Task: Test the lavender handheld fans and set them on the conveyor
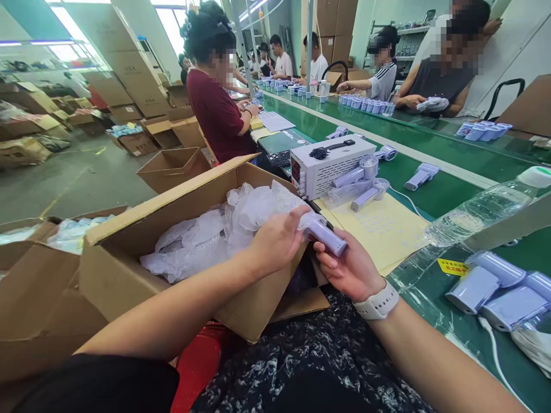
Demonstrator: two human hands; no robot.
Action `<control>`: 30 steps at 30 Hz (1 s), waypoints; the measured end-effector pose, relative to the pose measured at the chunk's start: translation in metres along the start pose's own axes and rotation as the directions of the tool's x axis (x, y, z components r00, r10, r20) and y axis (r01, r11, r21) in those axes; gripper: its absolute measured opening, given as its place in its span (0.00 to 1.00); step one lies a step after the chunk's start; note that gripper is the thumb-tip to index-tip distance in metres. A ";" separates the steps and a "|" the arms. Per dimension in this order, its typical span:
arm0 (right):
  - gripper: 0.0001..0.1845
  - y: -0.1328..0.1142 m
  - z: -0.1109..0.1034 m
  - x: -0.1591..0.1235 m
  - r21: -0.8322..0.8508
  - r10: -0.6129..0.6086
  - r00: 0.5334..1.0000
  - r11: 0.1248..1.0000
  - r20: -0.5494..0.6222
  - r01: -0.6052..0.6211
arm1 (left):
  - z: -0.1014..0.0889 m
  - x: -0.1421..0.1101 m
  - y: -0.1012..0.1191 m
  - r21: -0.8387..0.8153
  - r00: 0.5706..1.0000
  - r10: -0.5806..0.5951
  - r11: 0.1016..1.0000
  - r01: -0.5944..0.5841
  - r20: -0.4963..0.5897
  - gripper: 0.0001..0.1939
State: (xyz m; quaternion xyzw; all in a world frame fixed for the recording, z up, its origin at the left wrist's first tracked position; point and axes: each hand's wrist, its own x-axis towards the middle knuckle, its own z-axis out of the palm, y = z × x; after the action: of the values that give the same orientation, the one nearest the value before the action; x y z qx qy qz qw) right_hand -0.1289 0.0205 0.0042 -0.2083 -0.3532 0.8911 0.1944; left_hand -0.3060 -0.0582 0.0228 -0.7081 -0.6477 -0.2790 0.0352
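My right hand (346,264), with a white watch on the wrist, grips a lavender handheld fan (328,238) by its handle. Translucent plastic covers the fan's far end. At that end, the fingers of my left hand (278,238) close on a clear plastic bag (306,220); part of their grip is hidden. Both hands are over the near right edge of an open cardboard box (142,229), which holds crumpled translucent bags (193,235). More lavender fans (365,192) lie just beyond my right hand, beside a white power supply unit (331,163).
A yellow sheet (387,223) with small round stickers lies on the green table (469,198). To the right are a tilted water bottle (477,212), several lavender fans (495,287) and a white cable (495,350). Co-workers sit along the line; cardboard boxes (172,166) stand at left.
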 end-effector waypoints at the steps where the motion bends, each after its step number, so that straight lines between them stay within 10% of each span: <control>1: 0.20 0.000 0.002 -0.001 -0.028 -0.003 1.000 1.000 0.009 0.004 | -0.002 0.001 0.004 -0.053 0.999 -0.029 0.998 0.030 0.017 0.23; 4: 0.27 -0.005 0.007 -0.006 -0.352 -0.004 0.996 0.935 0.090 0.036 | -0.015 0.010 0.010 -0.260 0.986 -0.160 0.951 0.167 0.050 0.23; 7: 0.17 -0.014 0.014 -0.010 -0.822 -0.217 0.966 0.517 0.143 0.238 | -0.028 0.022 0.009 -0.520 0.952 -0.297 0.803 0.292 0.077 0.22; 10: 0.10 -0.021 0.020 -0.011 -0.925 -0.519 0.834 0.190 0.189 0.328 | -0.032 0.030 0.003 -0.656 0.922 -0.369 0.668 0.351 0.118 0.22; 14: 0.13 -0.022 0.020 -0.010 -0.943 -0.577 0.778 0.036 0.250 0.330 | -0.026 0.028 -0.006 -0.618 0.901 -0.368 0.661 0.426 0.228 0.24; 23: 0.12 0.029 -0.027 0.023 -0.994 -0.225 0.970 -0.075 0.094 0.079 | -0.016 0.020 -0.024 -0.419 0.835 -0.336 0.746 0.518 0.435 0.19; 30: 0.15 0.030 -0.052 -0.019 -0.996 -0.061 0.997 -0.084 0.036 0.031 | -0.010 0.015 -0.027 -0.254 0.790 -0.207 0.874 0.414 0.577 0.19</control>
State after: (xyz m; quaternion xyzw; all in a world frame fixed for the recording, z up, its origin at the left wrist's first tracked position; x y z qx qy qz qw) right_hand -0.0929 0.0197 -0.0472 -0.2811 -0.8994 0.3345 0.0122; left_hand -0.3352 -0.0446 0.0297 -0.6321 -0.6769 -0.1896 -0.3259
